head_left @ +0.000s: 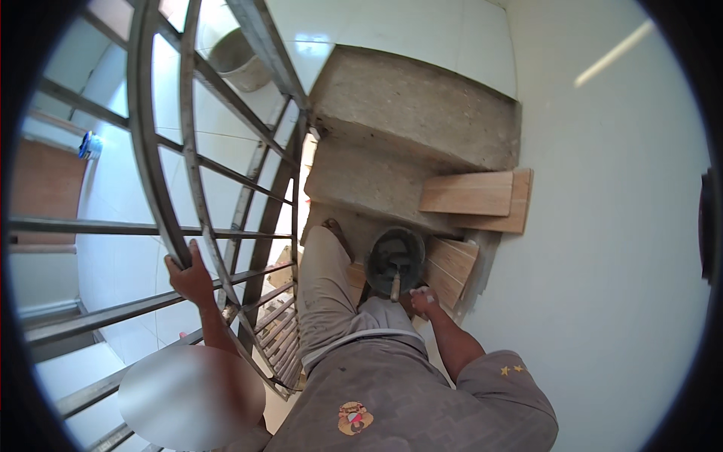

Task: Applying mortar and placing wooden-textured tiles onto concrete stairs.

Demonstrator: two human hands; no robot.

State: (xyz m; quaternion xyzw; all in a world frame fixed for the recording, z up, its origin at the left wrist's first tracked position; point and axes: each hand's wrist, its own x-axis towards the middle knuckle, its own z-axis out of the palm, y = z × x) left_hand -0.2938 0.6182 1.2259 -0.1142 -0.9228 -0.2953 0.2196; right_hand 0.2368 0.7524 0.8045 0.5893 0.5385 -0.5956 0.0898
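Observation:
My left hand (192, 280) is wrapped round a curved metal rail of the stair railing (144, 135). A pale blurred patch covers part of that forearm. My right hand (425, 301) is closed beside my knee, just below the right side of a dark bucket (368, 260); what its fingers hold, if anything, is hidden. Inside the bucket is grey wet mix, and a trowel with a wooden handle (395, 288) leans over the near rim. Wood-patterned tiles (454, 264) lie on the step to the bucket's right.
Bare concrete steps (410, 102) rise ahead. Two more wood-patterned tiles (467, 193) are stacked on a step against the white wall (610, 226). Beyond the railing, a grey bucket (245, 69) and a small blue-and-white container (90, 145) stand on the white tiled floor.

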